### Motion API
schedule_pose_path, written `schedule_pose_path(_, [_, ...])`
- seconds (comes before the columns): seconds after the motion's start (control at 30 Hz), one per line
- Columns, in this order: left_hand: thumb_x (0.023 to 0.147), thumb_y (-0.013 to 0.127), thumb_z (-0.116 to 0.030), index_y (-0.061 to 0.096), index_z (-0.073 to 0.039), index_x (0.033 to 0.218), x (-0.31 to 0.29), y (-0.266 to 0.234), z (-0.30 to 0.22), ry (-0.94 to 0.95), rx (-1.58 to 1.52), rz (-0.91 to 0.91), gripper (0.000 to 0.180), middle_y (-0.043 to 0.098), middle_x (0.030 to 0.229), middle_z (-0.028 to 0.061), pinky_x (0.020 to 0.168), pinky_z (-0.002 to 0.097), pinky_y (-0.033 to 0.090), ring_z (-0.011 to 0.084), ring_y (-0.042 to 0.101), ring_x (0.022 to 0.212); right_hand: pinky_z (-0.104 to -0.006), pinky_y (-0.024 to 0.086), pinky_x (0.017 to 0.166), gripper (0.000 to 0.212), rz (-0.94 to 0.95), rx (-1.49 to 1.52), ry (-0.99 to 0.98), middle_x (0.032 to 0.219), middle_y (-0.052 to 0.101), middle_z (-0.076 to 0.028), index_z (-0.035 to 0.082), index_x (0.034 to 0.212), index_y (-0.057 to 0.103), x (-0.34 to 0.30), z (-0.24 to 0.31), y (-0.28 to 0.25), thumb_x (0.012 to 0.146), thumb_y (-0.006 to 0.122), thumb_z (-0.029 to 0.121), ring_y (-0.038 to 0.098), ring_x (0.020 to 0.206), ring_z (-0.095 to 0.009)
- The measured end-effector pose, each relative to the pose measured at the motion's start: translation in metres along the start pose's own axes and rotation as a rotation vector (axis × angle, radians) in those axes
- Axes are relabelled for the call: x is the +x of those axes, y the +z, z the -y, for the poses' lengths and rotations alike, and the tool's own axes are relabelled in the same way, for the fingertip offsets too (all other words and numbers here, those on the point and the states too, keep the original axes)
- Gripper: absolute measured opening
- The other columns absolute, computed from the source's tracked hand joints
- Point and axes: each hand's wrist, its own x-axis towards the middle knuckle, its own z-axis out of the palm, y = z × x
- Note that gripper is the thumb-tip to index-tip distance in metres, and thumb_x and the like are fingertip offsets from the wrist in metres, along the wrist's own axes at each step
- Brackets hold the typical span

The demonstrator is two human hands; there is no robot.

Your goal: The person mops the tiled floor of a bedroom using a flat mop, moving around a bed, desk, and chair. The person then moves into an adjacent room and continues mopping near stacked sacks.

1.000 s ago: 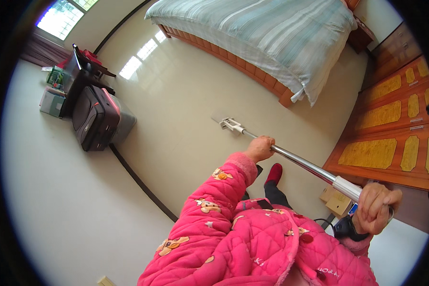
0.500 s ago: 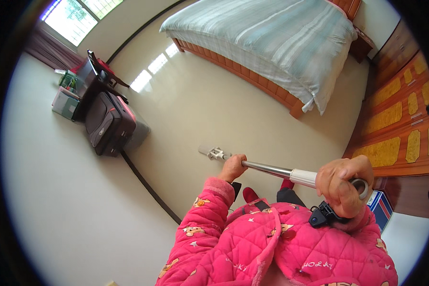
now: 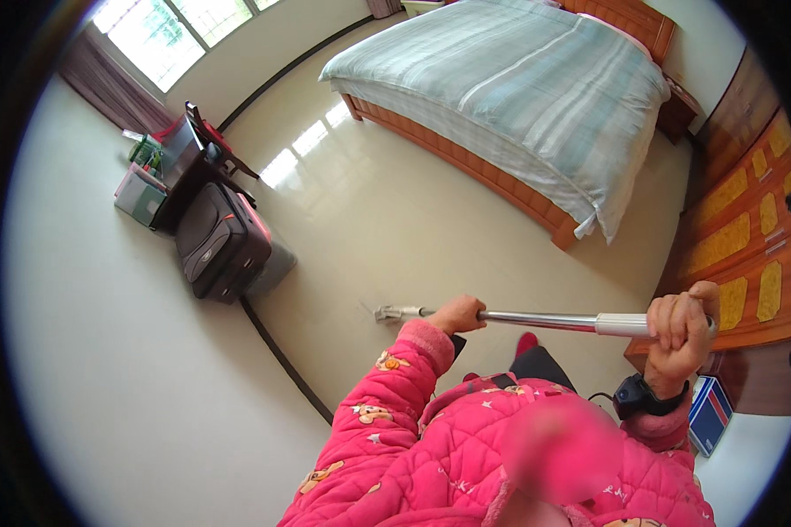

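Both of my hands are wrapped round a mop (image 3: 545,320) with a silver metal pole and a white grip. My left hand (image 3: 459,314) clasps the pole low down, close to the mop head. At the upper end, my right hand (image 3: 679,329) is closed on the end of the white grip. The pole lies nearly level across the view. Beyond my left hand, the pale mop head (image 3: 395,313) is down at the glossy floor (image 3: 369,237), and its flat pad is hard to make out.
A bed (image 3: 501,114) with a striped cover stands ahead. On the left, a dark suitcase (image 3: 224,241) sits beside a dark chair (image 3: 185,167). A wooden wardrobe (image 3: 738,228) lines the right side, with a blue box (image 3: 710,413) near my right arm.
My right hand has moved right and slightly up, turning with the grip. The pole has swung closer to level. The mop head has shifted toward me and left across the floor.
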Motion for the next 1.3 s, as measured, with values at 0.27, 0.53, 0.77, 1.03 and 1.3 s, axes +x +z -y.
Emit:
schedule_pose_path(0.27, [0.072, 0.067, -0.028, 0.065, -0.010, 0.078, 0.119, -0.042, -0.028, 0.123, 0.035, -0.089, 0.019, 0.063, 0.074, 0.0141, 0.068, 0.0440, 0.049, 0.0338, 0.062, 0.076, -0.0252, 0.034, 0.047, 0.013, 0.040, -0.155, -0.227, 0.049, 0.032, 0.003, 0.003, 0.103, 0.046, 0.043, 0.012, -0.004, 0.093, 0.037, 0.006, 0.028, 0.039, -0.006])
schedule_pose_path(0.53, [0.071, 0.069, -0.024, 0.063, -0.009, 0.080, 0.229, -0.074, -0.025, 0.175, -0.012, 0.028, 0.018, 0.062, 0.075, 0.0130, 0.067, 0.0440, 0.048, 0.0341, 0.061, 0.077, -0.0230, 0.033, 0.044, 0.006, -0.104, -0.336, -0.374, 0.049, 0.035, 0.003, 0.004, 0.090, 0.043, 0.102, -0.037, -0.014, 0.089, 0.039, 0.008, 0.033, 0.040, -0.006])
schedule_pose_path(0.77, [0.071, 0.069, -0.027, 0.064, -0.012, 0.085, 0.285, -0.080, -0.018, 0.232, 0.035, 0.143, 0.020, 0.065, 0.080, 0.0084, 0.075, 0.0428, 0.048, 0.0296, 0.062, 0.085, -0.0236, 0.025, 0.049, 0.021, -0.480, -0.460, -0.249, 0.048, 0.026, 0.003, 0.009, 0.073, 0.032, 0.132, -0.056, -0.051, 0.092, 0.040, 0.013, 0.023, 0.044, -0.007])
schedule_pose_path(1.03, [0.073, 0.065, -0.028, 0.066, -0.015, 0.085, 0.304, -0.106, -0.020, 0.327, 0.170, 0.328, 0.018, 0.065, 0.083, 0.0053, 0.083, 0.0432, 0.042, 0.0247, 0.062, 0.088, -0.0280, 0.021, 0.041, 0.017, -0.684, -0.545, -0.356, 0.047, 0.025, 0.003, 0.001, 0.098, 0.045, 0.158, -0.067, -0.044, 0.089, 0.041, 0.015, 0.022, 0.038, -0.010])
schedule_pose_path(1.3, [0.073, 0.063, -0.025, 0.065, -0.017, 0.089, 0.318, -0.179, 0.086, 0.272, 0.224, 0.384, 0.018, 0.066, 0.087, 0.0046, 0.086, 0.0431, 0.040, 0.0233, 0.062, 0.091, -0.0230, 0.026, 0.053, 0.013, -0.983, -0.664, -0.207, 0.053, 0.023, 0.003, 0.003, 0.087, 0.041, 0.203, -0.158, 0.015, 0.093, 0.041, 0.014, 0.024, 0.048, -0.007])
